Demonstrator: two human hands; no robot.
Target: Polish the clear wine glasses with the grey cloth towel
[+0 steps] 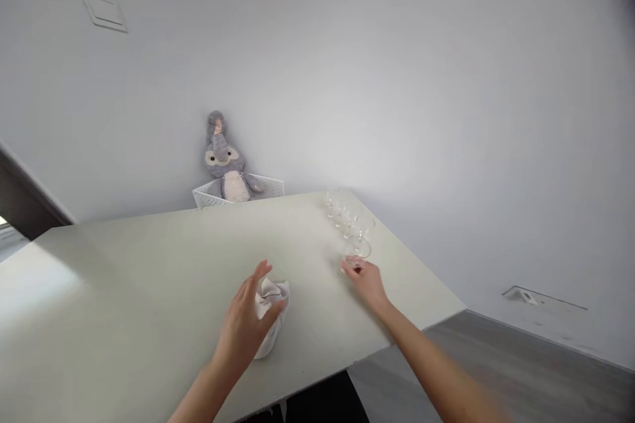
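My left hand [245, 314] is at a crumpled white cloth [272, 337] on the table. Its fingers and thumb are spread apart, and the thumb overlaps the cloth in view; I cannot tell whether it touches. Farther right, a row of several clear stemmed glasses [358, 246] runs back along the table's right side. At the near end of that row, my right hand [367, 281] has its fingers closed in a pinch on a clear glass [352, 260]. Most of that glass is hidden or too transparent to make out.
The pale table [163, 277] has its right edge close to the glasses. Behind its far edge, a grey plush toy [233, 182] sits in a white perforated basket [272, 187] against the wall. A wall switch [105, 11] is at upper left, with grey floor [476, 370] at lower right.
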